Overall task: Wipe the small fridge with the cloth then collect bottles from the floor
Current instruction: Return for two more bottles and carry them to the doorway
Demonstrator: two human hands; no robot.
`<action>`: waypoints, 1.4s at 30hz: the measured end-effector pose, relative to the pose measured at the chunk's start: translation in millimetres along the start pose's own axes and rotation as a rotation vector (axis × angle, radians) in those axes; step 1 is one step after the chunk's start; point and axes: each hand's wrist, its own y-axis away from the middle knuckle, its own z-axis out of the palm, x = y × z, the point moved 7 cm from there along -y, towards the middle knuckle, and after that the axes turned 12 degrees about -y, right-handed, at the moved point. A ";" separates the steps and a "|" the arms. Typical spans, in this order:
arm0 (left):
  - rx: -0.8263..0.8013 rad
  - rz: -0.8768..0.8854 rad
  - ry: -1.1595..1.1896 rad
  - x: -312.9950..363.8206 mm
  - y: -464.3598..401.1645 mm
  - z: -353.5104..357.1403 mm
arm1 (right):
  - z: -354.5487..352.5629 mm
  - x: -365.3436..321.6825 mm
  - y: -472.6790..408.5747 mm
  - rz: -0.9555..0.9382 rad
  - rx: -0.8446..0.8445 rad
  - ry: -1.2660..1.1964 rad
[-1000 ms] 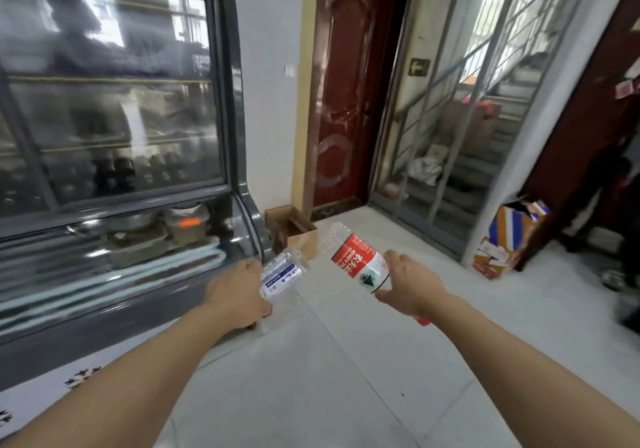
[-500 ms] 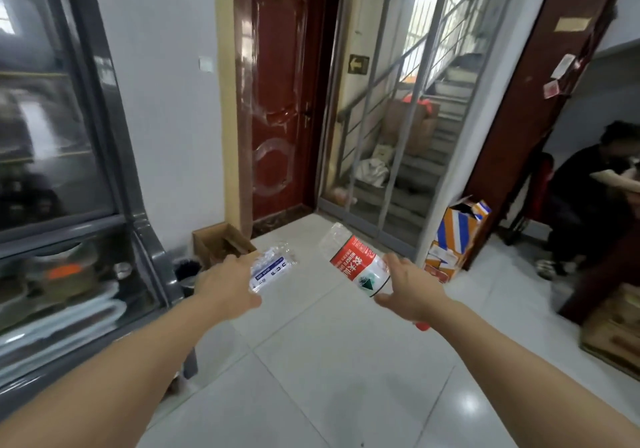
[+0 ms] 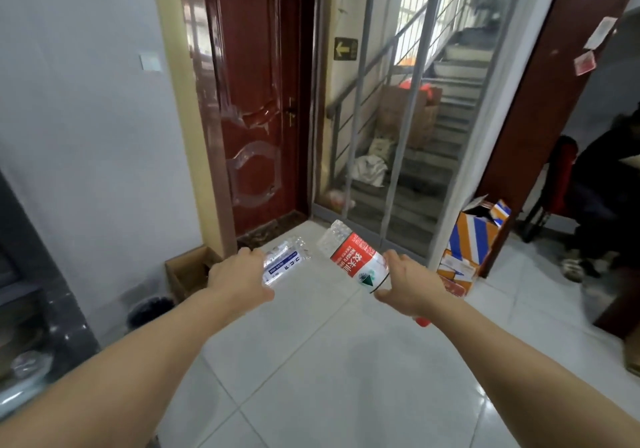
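My left hand (image 3: 239, 279) grips a crushed clear plastic bottle with a blue and white label (image 3: 284, 264), held out over the white floor tiles. My right hand (image 3: 412, 286) grips a larger clear bottle with a red label (image 3: 353, 260); its base points away from me and its red cap pokes out below my wrist. The two bottles sit side by side, a small gap apart. Only the dark edge of the fridge (image 3: 38, 285) shows at the far left. No cloth is in view.
An open cardboard box (image 3: 190, 269) and a dark bin (image 3: 150, 311) stand by the white wall ahead left. A red door (image 3: 256, 101) and a glass stairwell door lie ahead. A striped orange and blue box (image 3: 474, 236) stands right. A seated person (image 3: 609, 198) is at far right.
The view has swung right, so the fridge has slid almost out of frame and the doorway is now centred. Both hands keep their bottles, held out in much the same pose.
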 end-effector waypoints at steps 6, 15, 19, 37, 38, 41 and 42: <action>-0.034 -0.131 -0.027 9.4 -120.0 12.4 | -3.9 26.1 -155.3 -0.086 -0.049 0.005; -0.100 -0.307 -0.017 -5.0 -254.2 31.5 | 9.4 20.1 -344.5 -0.247 -0.161 0.045; -0.125 -0.367 -0.030 -26.6 -309.6 43.9 | 21.6 -0.2 -420.0 -0.313 -0.176 0.052; -0.092 -0.600 -0.014 -126.3 -578.6 70.1 | 43.7 -72.4 -745.7 -0.513 -0.208 0.022; -0.095 -0.624 -0.014 -132.9 -586.5 73.4 | 48.7 -82.7 -762.0 -0.550 -0.217 0.017; -0.130 -0.728 -0.040 -155.8 -605.6 84.7 | 66.6 -120.0 -811.3 -0.677 -0.266 0.016; -0.138 -0.776 -0.040 -164.2 -610.9 89.0 | 73.1 -134.0 -827.9 -0.718 -0.288 0.011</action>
